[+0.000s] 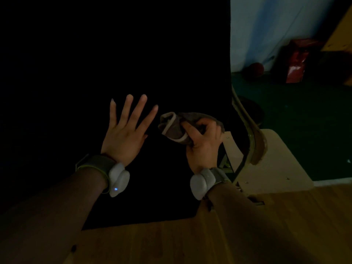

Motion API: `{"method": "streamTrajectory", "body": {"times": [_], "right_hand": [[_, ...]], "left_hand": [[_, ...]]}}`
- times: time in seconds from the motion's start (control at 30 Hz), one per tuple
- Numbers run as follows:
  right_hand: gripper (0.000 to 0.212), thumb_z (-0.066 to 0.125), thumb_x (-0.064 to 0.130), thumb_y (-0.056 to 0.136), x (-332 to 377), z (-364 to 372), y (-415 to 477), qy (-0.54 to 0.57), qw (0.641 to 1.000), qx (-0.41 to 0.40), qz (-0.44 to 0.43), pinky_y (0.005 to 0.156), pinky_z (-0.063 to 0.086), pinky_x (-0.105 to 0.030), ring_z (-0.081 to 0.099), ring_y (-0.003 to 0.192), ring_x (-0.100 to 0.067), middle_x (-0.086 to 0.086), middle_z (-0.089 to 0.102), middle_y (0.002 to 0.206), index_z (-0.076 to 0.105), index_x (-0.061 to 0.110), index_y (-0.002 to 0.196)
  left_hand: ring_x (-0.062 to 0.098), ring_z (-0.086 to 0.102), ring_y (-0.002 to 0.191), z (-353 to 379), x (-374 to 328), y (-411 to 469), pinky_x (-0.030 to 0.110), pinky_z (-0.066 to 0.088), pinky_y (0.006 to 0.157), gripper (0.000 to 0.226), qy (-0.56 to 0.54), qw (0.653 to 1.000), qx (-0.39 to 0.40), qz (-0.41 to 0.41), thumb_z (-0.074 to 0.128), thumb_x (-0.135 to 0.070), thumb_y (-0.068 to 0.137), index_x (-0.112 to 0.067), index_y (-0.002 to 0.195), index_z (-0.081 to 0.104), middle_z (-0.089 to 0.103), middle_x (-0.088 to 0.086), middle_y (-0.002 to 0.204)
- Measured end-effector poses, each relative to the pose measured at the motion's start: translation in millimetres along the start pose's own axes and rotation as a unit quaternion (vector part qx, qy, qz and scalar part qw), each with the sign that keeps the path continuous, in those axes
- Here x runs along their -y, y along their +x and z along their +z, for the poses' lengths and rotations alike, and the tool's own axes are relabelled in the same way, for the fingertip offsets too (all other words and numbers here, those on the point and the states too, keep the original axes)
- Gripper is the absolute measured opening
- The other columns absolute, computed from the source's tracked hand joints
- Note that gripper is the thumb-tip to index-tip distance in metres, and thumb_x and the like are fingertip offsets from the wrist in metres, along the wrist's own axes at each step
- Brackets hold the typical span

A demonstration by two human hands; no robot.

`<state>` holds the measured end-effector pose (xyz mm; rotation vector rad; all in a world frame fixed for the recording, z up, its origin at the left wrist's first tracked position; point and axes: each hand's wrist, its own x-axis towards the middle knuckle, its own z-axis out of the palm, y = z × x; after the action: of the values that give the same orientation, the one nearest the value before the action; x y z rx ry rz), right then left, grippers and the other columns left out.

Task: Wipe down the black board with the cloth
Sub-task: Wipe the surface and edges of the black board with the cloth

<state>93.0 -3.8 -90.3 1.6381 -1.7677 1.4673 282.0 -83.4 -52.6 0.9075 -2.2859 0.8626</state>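
**Around your workspace**

To your right stands a beige chair (pixel 270 159). Beyond it, on the green floor (pixel 304 115), a red bag (pixel 297 61) and a red ball (pixel 256 68) sit by the pale wall (pixel 266 25). A wooden surface (pixel 171 242) lies nearest you.

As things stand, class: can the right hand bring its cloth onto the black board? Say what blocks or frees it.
Probably yes. The right hand grips the cloth over the black board, with nothing between them. The open left hand lies beside the cloth, apart from it, blocking only that side.
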Motion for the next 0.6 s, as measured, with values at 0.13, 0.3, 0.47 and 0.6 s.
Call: {"method": "streamTrajectory", "body": {"times": [0.13, 0.3, 0.47, 0.6], "right_hand": [[0.037, 0.050, 0.016, 0.084, -3.5, -0.3, -4.9, -0.022, 0.999, 0.023, -0.025, 0.075, 0.031, -0.044, 0.035, 0.092, -0.027, -0.004, 0.034, 0.106, 0.065, 0.024, 0.116], [0.031, 0.068, 0.014, 0.080, -10.2, 3.5, -28.3, -0.046, 0.995, 0.089, -0.007, 0.068, 0.040, -0.048, 0.034, 0.088, -0.026, -0.014, 0.052, 0.102, 0.072, 0.019, 0.110], [0.036, 0.079, 0.017, 0.070, -18.3, 8.6, -45.3, -0.093, 0.976, 0.198, -0.018, 0.069, 0.047, -0.057, 0.050, 0.091, -0.038, -0.021, 0.062, 0.098, 0.073, 0.022, 0.105], [0.036, 0.065, 0.021, 0.085, -20.6, 0.9, -30.6, -0.080, 0.948, 0.309, 0.012, 0.097, 0.029, -0.056, 0.042, 0.113, -0.044, -0.020, 0.051, 0.121, 0.065, 0.025, 0.121]], "left_hand": [[0.039, 0.005, 0.141, -1.6, 0.6, -1.2, 0.055, -0.009, 0.113, 0.096, -0.005, 1.000, -0.002, 0.003, 0.076, -0.024, 0.072, -0.021, 0.149, 0.020, 0.011, 0.011, 0.155], [0.037, 0.002, 0.142, -4.1, 4.7, -2.8, 0.056, -0.005, 0.114, 0.095, -0.009, 1.000, 0.004, 0.018, 0.073, -0.021, 0.074, -0.022, 0.150, 0.015, 0.008, 0.011, 0.156], [0.035, 0.000, 0.144, -8.5, 3.9, -3.0, 0.056, -0.004, 0.114, 0.092, -0.013, 1.000, 0.019, 0.019, 0.068, -0.021, 0.076, -0.023, 0.150, 0.014, 0.005, 0.011, 0.157], [0.033, 0.002, 0.144, -15.4, 5.8, -3.6, 0.055, -0.001, 0.115, 0.085, -0.011, 0.999, 0.026, 0.025, 0.065, -0.021, 0.078, -0.023, 0.150, 0.020, 0.006, 0.010, 0.157]]}}
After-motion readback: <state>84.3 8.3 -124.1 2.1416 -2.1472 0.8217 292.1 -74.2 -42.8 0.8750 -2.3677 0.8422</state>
